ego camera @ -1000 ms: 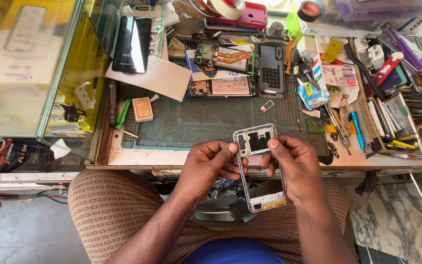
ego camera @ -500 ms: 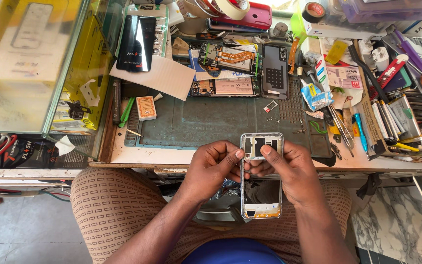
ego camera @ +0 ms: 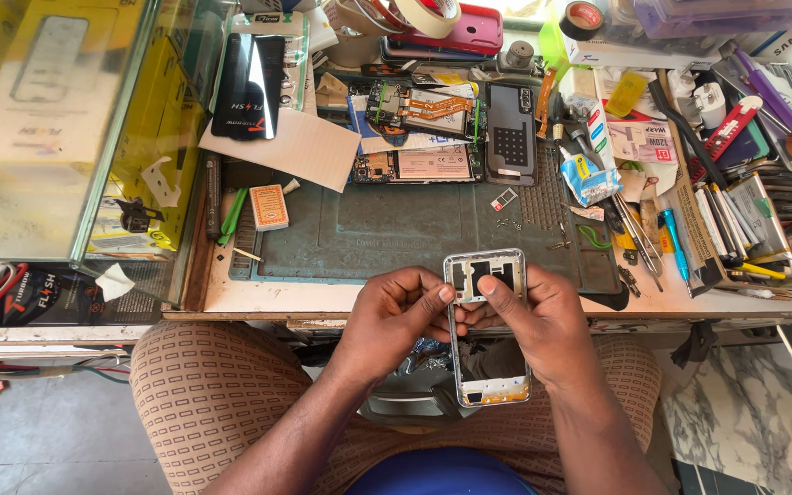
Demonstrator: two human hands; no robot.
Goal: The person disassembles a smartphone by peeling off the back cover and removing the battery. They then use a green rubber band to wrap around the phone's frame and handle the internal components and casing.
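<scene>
Over the counter edge we held a bare phone frame between both hands: left hand pinching its left rail, right hand gripping the right, thumb across the top. It looked light, thin and easily bent, best taken by the side rails.
</scene>
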